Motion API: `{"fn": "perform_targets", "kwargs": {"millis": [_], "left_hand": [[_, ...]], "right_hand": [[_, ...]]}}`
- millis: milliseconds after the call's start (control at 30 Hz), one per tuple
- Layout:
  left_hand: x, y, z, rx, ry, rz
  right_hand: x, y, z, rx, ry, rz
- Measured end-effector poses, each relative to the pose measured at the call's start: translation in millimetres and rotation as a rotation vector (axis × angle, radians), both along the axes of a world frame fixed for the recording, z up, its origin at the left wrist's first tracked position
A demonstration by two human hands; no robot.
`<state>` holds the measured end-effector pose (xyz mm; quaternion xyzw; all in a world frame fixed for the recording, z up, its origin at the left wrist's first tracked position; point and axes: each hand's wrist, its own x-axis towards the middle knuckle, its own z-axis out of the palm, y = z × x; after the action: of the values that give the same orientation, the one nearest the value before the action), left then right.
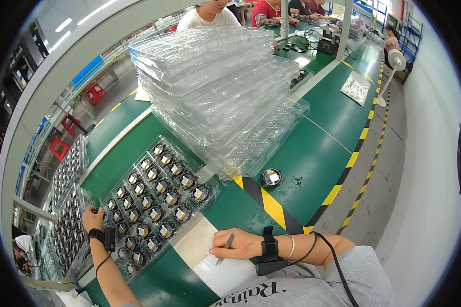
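My left hand (pixel 92 219) reaches to the left edge of a clear plastic tray (pixel 165 139). Its fingers are closed at a small dark thing, mostly hidden, that I cannot make out. In the tray sit rows of round black parts (pixel 171 197) with white and yellow labels. My right hand (pixel 235 244) is closed around grey metal tweezers (pixel 230 240), over a white sheet (pixel 215 271) on the bench. One more round black part (pixel 271 177) lies alone on the green bench, beyond my right hand.
A tall stack of clear plastic trays (pixel 210 87) rises ahead. More filled trays (pixel 66 235) stand at the left. Yellow-black tape (pixel 271 204) crosses the green bench (pixel 322 138). A silvery bag (pixel 357 88) lies farther right. Several people (pixel 208 15) sit beyond the stack.
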<state>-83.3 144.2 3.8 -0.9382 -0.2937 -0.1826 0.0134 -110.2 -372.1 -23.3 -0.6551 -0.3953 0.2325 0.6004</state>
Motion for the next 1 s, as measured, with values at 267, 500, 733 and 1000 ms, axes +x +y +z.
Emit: {"fn": "perform_targets", "kwargs": {"millis": [267, 500, 733, 1000], "left_hand": [[-44.1, -134.7, 95.1, -0.574, -0.030, -0.398], [-80.0, -290.1, 66.7, -0.493, 0.433, -0.975], [-84.6, -306.8, 30.6, -0.349, 0.047, -1.004], [-114.5, -282.7, 40.1, -1.000, 0.104, -0.512]], "right_hand": [[-2.9, -4.1, -0.1, -0.009, -0.001, 0.011], [3.5, 2.7, -8.2, 0.019, -0.122, -0.001], [1.3, -1.8, 11.8, -0.082, 0.277, 0.036], [2.2, -0.4, 3.1, 0.034, 0.291, 0.109]]}}
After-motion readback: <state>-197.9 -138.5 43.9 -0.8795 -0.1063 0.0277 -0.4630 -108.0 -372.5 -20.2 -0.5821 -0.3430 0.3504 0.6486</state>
